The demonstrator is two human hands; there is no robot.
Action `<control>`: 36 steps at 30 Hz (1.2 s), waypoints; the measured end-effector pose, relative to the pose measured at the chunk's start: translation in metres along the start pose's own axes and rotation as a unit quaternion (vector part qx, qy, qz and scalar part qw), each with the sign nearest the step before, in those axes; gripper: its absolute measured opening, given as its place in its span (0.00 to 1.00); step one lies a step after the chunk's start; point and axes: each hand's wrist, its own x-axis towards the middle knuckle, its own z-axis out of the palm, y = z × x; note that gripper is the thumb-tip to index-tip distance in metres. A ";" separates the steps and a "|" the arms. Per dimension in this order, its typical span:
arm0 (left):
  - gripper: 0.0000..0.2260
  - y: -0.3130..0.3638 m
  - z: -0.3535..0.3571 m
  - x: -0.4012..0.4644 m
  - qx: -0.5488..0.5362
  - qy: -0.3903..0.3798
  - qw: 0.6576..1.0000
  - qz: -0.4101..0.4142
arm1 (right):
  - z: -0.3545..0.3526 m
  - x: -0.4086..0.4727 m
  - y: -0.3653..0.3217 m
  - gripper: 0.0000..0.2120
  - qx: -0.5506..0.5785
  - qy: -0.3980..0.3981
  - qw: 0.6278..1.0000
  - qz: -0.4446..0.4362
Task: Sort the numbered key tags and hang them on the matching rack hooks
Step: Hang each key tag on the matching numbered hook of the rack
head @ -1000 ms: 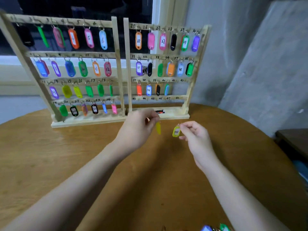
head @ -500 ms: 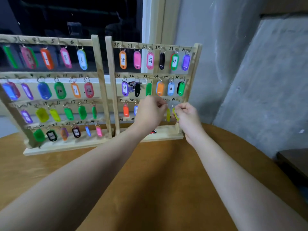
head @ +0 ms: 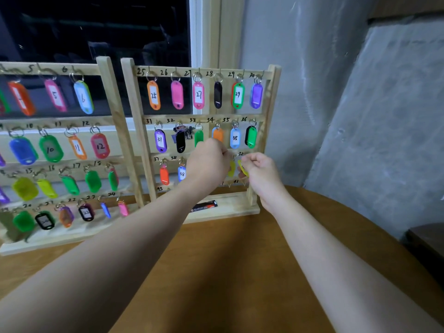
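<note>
Two wooden racks stand at the back of the round table: the right rack [head: 270,111] with hooks from 25 upward and the left rack [head: 113,109] with lower numbers. Coloured tags hang on most hooks. My left hand [head: 209,162] pinches the ring of a yellow tag [head: 231,168] at the third row of the right rack. Beside it, my right hand [head: 260,170] pinches a second yellow tag [head: 242,167] under the hook marked 42. Whether either ring sits on its hook is hidden by my fingers.
A small black and red object [head: 204,205] lies on the right rack's base. The brown table [head: 240,260] spreads in front. A dark window is behind the racks, a grey wall to the right, and a dark piece of furniture [head: 425,241] at the right edge.
Both hands rose from above the table to the third row of the right rack, carrying the two yellow tags. My view moved closer and to the right.
</note>
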 end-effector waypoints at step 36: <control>0.06 -0.035 -0.072 -0.191 -0.092 -0.181 0.979 0.006 | -0.023 -0.198 -0.006 0.04 -0.004 -0.033 0.998 0.057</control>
